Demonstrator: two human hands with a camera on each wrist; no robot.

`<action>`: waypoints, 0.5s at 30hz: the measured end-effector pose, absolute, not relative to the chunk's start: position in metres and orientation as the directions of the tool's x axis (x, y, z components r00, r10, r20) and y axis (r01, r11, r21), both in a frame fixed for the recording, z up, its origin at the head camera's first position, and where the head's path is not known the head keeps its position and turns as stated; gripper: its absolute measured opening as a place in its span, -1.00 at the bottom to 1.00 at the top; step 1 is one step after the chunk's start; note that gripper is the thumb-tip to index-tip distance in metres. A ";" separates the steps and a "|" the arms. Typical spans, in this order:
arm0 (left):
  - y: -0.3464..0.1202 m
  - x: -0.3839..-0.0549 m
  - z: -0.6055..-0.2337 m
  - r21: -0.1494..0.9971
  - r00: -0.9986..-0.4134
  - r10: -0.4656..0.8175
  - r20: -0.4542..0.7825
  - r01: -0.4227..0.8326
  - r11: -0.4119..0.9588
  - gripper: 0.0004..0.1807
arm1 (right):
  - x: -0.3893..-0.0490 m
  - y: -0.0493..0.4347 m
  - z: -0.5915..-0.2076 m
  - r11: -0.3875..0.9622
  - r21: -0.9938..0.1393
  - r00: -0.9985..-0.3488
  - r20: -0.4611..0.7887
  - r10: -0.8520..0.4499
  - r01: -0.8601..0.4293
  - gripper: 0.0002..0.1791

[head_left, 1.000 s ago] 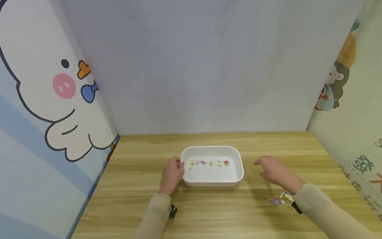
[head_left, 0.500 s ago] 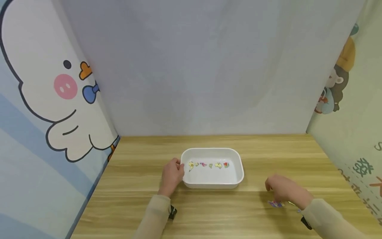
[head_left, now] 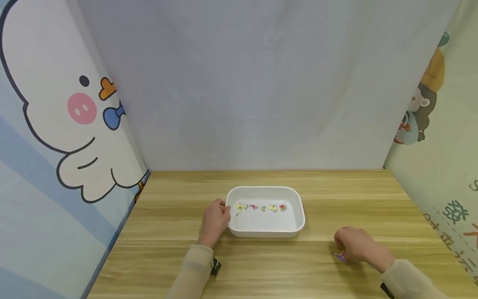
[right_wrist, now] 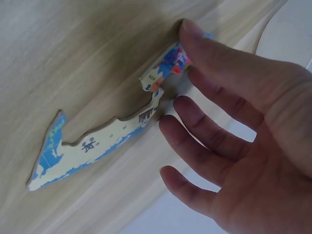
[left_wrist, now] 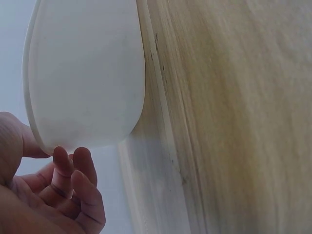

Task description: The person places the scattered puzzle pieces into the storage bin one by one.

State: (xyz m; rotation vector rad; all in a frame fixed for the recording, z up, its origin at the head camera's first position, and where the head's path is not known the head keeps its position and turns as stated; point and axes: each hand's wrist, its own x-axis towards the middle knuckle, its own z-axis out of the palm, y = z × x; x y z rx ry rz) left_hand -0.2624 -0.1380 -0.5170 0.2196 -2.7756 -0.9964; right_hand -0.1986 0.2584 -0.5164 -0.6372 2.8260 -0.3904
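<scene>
My left hand (head_left: 215, 218) grips the left end of a white rectangular tray (head_left: 266, 234), with the thumb at the rim and curled fingers against the outer wall in the left wrist view. On the tray's floor several small coloured pieces (head_left: 273, 208) lie in a row. To the right of the tray, low over the table, my right hand (head_left: 356, 246) pinches a blue and pink puzzle piece (right_wrist: 165, 67) between thumb and index finger. A longer cream and blue puzzle piece (right_wrist: 100, 148) lies flat by it, mostly hidden under the hand in the head view.
The wood-grain table (head_left: 179, 191) ends at a plain grey-white curtain (head_left: 261, 91) behind. A cartoon-printed panel (head_left: 41, 137) stands at the left, and a pale green printed one (head_left: 440, 174) at the right.
My right hand has moved from beside the tray toward the front right, down to the puzzle pieces, and its fingers have closed on one. My left hand stays on the tray.
</scene>
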 end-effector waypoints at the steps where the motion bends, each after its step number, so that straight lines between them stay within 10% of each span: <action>1: -0.138 -0.263 -0.517 0.642 -0.972 -0.200 0.120 -0.078 0.763 -0.83 | -0.199 0.259 -0.517 0.869 -0.304 -0.882 -0.147 -0.448 -0.390 -0.64; 15: -0.137 -0.261 -0.514 0.650 -0.976 -0.198 0.092 -0.091 0.754 -0.81 | -0.198 0.257 -0.519 0.863 -0.248 -0.878 -0.085 -0.471 -0.439 -0.63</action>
